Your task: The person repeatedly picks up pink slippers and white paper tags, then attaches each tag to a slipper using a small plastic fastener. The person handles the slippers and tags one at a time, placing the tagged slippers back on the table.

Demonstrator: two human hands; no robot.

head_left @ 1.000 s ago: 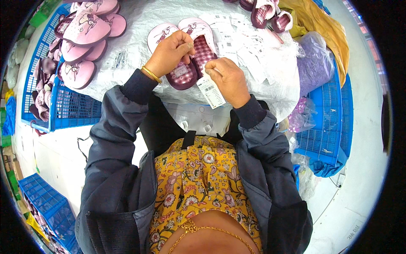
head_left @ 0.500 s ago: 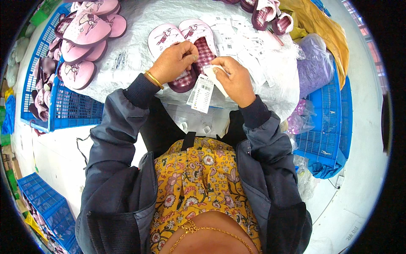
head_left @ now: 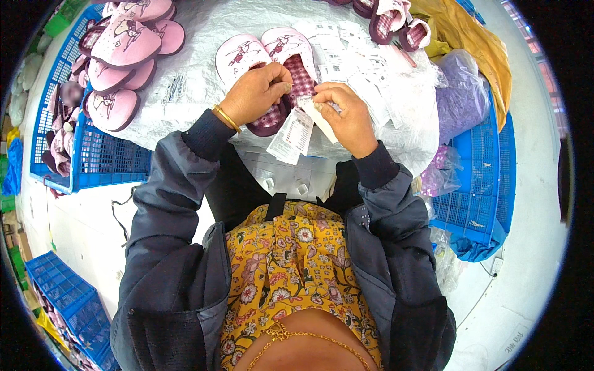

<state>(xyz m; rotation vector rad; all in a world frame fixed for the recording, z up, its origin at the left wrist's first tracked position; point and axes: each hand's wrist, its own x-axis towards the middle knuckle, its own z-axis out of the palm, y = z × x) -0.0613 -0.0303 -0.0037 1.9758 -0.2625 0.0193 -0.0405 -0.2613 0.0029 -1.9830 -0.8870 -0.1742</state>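
Two pink slippers [head_left: 272, 59] lie side by side on the white-covered table [head_left: 198, 37], long axes running away, toes outward. Left hand [head_left: 253, 93] grips one slipper's heel; right hand [head_left: 346, 117] pinches a hanging paper tag [head_left: 291, 136].

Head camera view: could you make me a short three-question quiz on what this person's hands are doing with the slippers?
1. True or false: the left hand rests on a slipper with a checked lining.
2. What does the right hand pinch? A) paper tags B) scissors C) a pen
3. Where are the other pink slippers piled?

Key: 1 true. 2 A. 3 At the person's left, by the blue crate.
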